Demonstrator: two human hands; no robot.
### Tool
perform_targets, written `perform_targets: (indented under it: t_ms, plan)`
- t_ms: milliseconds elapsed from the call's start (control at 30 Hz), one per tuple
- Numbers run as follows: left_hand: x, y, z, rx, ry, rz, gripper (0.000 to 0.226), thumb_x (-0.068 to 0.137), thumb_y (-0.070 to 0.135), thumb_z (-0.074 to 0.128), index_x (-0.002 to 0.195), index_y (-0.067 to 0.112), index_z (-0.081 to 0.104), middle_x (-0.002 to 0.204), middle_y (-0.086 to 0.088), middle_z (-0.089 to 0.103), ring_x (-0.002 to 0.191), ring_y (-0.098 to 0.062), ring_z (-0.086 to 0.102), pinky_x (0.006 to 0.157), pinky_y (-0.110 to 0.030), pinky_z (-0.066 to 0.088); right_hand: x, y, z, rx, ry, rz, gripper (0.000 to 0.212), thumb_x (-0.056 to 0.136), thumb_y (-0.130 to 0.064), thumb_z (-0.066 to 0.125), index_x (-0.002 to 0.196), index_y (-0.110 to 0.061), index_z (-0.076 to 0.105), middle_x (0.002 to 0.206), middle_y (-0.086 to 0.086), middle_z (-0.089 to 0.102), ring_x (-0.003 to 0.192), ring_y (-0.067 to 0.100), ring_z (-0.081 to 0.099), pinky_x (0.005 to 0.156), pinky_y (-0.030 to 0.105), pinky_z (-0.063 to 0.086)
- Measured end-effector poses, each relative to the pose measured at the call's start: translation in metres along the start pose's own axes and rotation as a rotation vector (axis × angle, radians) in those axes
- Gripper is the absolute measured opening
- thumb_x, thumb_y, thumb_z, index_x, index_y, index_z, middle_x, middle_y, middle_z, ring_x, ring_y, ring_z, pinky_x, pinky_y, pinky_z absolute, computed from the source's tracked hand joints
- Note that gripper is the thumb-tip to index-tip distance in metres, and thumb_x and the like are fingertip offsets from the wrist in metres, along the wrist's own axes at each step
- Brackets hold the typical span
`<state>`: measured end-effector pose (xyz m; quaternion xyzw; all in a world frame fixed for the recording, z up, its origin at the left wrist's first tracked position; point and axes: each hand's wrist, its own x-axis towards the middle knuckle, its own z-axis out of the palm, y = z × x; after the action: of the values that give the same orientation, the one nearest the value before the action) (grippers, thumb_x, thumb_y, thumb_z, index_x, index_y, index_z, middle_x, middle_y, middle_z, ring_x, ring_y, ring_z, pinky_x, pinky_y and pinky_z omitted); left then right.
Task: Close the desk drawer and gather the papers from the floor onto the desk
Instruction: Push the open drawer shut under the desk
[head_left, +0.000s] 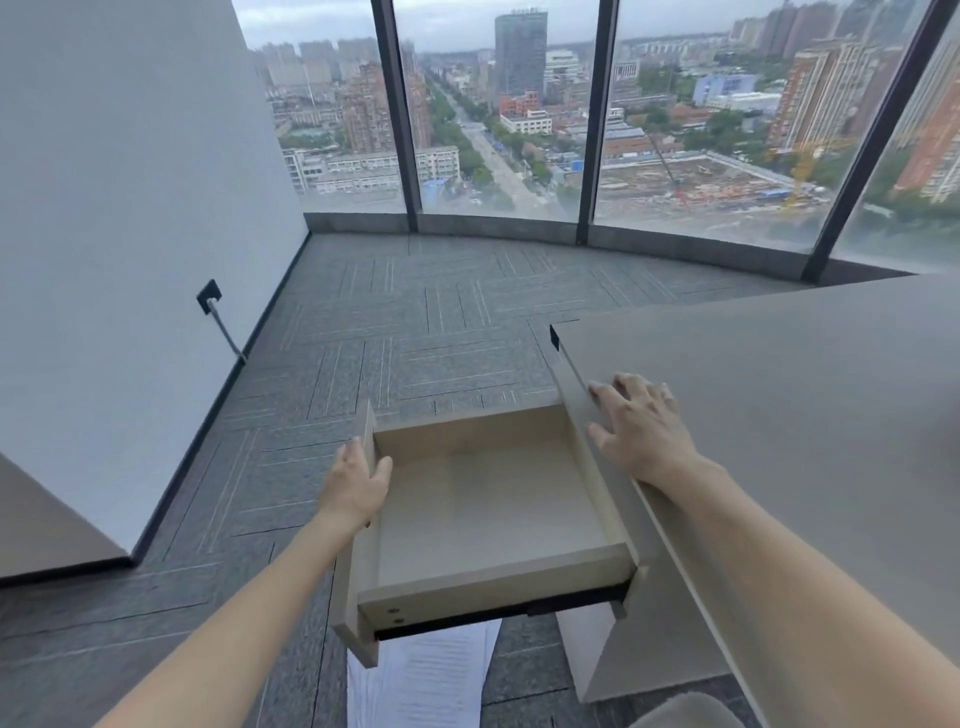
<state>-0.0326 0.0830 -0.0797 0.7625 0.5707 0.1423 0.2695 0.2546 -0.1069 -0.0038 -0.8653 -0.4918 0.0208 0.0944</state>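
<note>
Drawer (483, 499) is sitting wide open, left hand (358, 480) gripping its front panel, right hand (641, 421) lying flat with fingers spread on the surface (805, 389). Papers (426, 675) are lying on the floor (415, 322) right underneath the drawer.

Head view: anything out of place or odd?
Yes. The drawer stands pulled out of the desk, empty, with the left hand holding its front. Printed papers lie on the floor beneath it, partly hidden, where sheets don't belong. The right hand rests flat on the desk.
</note>
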Motion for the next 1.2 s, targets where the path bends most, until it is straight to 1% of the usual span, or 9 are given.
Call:
perform_targets:
  t_ms: [133, 267, 367, 467, 567, 667, 767, 1000, 1200]
  plan:
    - [0.023, -0.031, 0.003, -0.337, -0.023, -0.304, 0.058, 0.096, 0.039, 0.027, 0.124, -0.002, 0.056, 0.131, -0.024, 0.057, 0.120, -0.038, 0.053, 0.095, -0.041, 0.041, 0.014, 0.001, 0.003, 0.029, -0.041, 0.022, 0.065, 0.092, -0.045, 0.048, 0.153, -0.033, 0.030, 0.163, 0.010, 0.021, 0.153, 0.028, 0.012, 0.123, 0.048, -0.001]
    - [0.037, -0.057, 0.007, -0.531, -0.056, -0.355, 0.034, 0.092, 0.022, 0.042, 0.074, 0.003, 0.064, 0.090, -0.024, 0.067, 0.082, -0.031, 0.060, 0.072, -0.038, 0.044, 0.022, -0.001, 0.005, -0.014, -0.045, 0.044, 0.068, 0.089, -0.046, 0.049, 0.153, -0.036, 0.026, 0.164, 0.007, 0.018, 0.153, 0.027, 0.010, 0.123, 0.048, 0.000]
    - [0.030, -0.060, 0.005, -0.664, -0.161, -0.356, 0.024, 0.097, 0.010, 0.047, 0.090, 0.006, 0.070, 0.086, -0.017, 0.069, 0.071, -0.028, 0.063, 0.063, -0.031, 0.053, 0.023, 0.001, 0.005, -0.027, -0.021, 0.052, 0.069, 0.089, -0.046, 0.050, 0.153, -0.037, 0.026, 0.163, 0.006, 0.021, 0.153, 0.027, 0.012, 0.124, 0.048, 0.001]
    - [0.031, -0.065, 0.010, -0.700, -0.214, -0.338, 0.021, 0.099, 0.013, 0.049, 0.103, 0.004, 0.068, 0.088, -0.014, 0.070, 0.070, -0.027, 0.065, 0.058, -0.029, 0.053, 0.023, 0.002, 0.008, -0.023, -0.013, 0.044, 0.069, 0.089, -0.044, 0.052, 0.152, -0.036, 0.028, 0.163, 0.006, 0.022, 0.152, 0.027, 0.013, 0.124, 0.047, 0.002]
    - [0.029, -0.059, 0.015, -0.738, -0.208, -0.352, 0.019, 0.100, 0.012, 0.047, 0.102, 0.002, 0.063, 0.082, -0.012, 0.067, 0.066, -0.024, 0.063, 0.045, -0.023, 0.052, 0.023, 0.002, 0.009, -0.015, -0.003, 0.046, 0.069, 0.088, -0.043, 0.053, 0.152, -0.036, 0.029, 0.162, 0.006, 0.024, 0.152, 0.027, 0.014, 0.124, 0.047, 0.003]
    - [0.026, -0.046, 0.019, -0.783, -0.235, -0.352, 0.017, 0.099, 0.011, 0.049, 0.089, 0.004, 0.060, 0.079, -0.011, 0.066, 0.066, -0.022, 0.063, 0.050, -0.027, 0.053, 0.024, 0.002, 0.008, -0.018, 0.004, 0.045, 0.068, 0.088, -0.043, 0.053, 0.152, -0.035, 0.030, 0.162, 0.006, 0.025, 0.152, 0.026, 0.016, 0.124, 0.046, 0.003]
    - [0.023, -0.035, 0.021, -0.810, -0.255, -0.340, 0.021, 0.099, 0.011, 0.050, 0.081, 0.005, 0.058, 0.078, -0.011, 0.066, 0.067, -0.022, 0.063, 0.044, -0.023, 0.054, 0.024, 0.003, 0.008, -0.019, 0.014, 0.041, 0.068, 0.088, -0.043, 0.054, 0.152, -0.035, 0.031, 0.161, 0.006, 0.026, 0.152, 0.026, 0.017, 0.124, 0.046, 0.003]
    - [0.021, -0.017, 0.041, -0.872, -0.298, -0.312, 0.020, 0.097, 0.013, 0.053, 0.082, 0.001, 0.060, 0.079, -0.014, 0.069, 0.064, -0.020, 0.068, 0.047, -0.023, 0.056, 0.022, 0.003, 0.009, 0.046, 0.027, 0.088, 0.061, 0.092, -0.052, 0.045, 0.150, -0.039, 0.036, 0.162, 0.010, 0.026, 0.153, 0.028, 0.014, 0.122, 0.053, -0.001]
    - [0.022, 0.009, 0.064, -0.926, -0.358, -0.301, 0.018, 0.098, 0.013, 0.053, 0.092, -0.003, 0.059, 0.087, -0.021, 0.068, 0.073, -0.027, 0.068, 0.049, -0.025, 0.057, 0.023, 0.002, 0.008, 0.022, 0.021, 0.139, 0.058, 0.092, -0.055, 0.036, 0.149, -0.042, 0.034, 0.163, 0.013, 0.023, 0.153, 0.033, 0.011, 0.118, 0.064, -0.003]
